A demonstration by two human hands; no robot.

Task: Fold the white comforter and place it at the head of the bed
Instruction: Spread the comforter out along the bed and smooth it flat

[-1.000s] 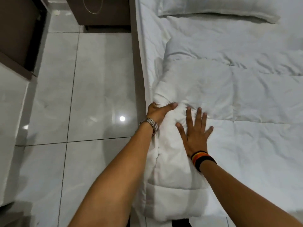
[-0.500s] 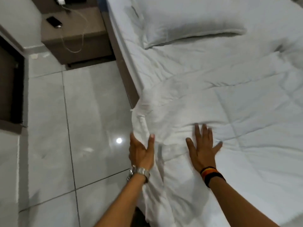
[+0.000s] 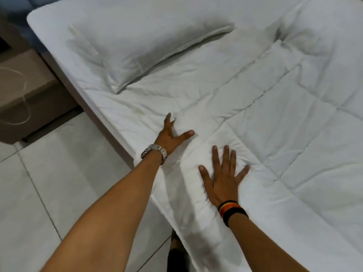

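Observation:
The white quilted comforter [image 3: 275, 118] lies spread across the bed, with one layer folded over another along a diagonal edge running from centre to upper right. My left hand [image 3: 170, 134], with a metal watch at the wrist, rests flat with fingers spread on the lower layer near the bed's left edge. My right hand [image 3: 222, 177], with a striped wristband, presses flat with fingers apart on the upper folded layer. Neither hand grips the fabric. A white pillow [image 3: 137, 46] lies at the head of the bed, beyond the comforter.
A brown bedside cabinet [image 3: 23, 91] with a thin cable on top stands at the left, beside the bed's head. Glossy light floor tiles [image 3: 59, 183] run along the bed's left side. My foot shows at the bottom by the bed edge.
My left hand has let go of the bunched comforter edge and now lies flat on it. The hanging edge has come up onto the bed. The view has swung toward the pillow.

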